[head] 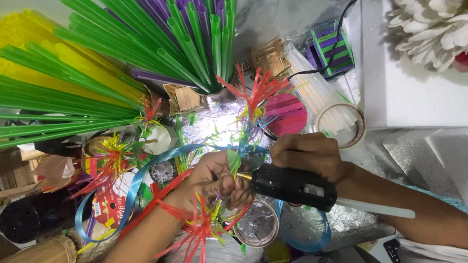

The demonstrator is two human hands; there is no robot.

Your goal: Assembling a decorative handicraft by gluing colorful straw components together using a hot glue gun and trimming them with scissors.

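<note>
Gluing looks to be mid-way: the right hand (307,156) is wrapped around a black hot-glue gun (292,186), fingers closed on its body, with a pale translucent glue stick (375,208) jutting from the rear. The gun lies nearly level, its long axis running left to right, and its brass-coloured nozzle points left into a small green frayed plastic-straw piece (234,160). The left hand (219,180) pinches that piece, fingers curled tight about its base, near the middle of the cluttered, foil-covered worktop (351,224). Whether glue has come out at the tip I cannot tell. As a judgement, several parts seem already made: red and yellow fringed straw flowers (109,163) sit to the left, another red spray (256,92) stands just far of the hands, and one more (197,229) lies near the left wrist. The green piece appears not yet fixed, since it is only held against the nozzle. Plenty of material remains unused: a fan of long green, yellow and purple drinking straws (146,53) fills the far left. A curling blue ribbon (146,170) loops around the hands, and a tape roll (343,124) lies to the far right.
</note>
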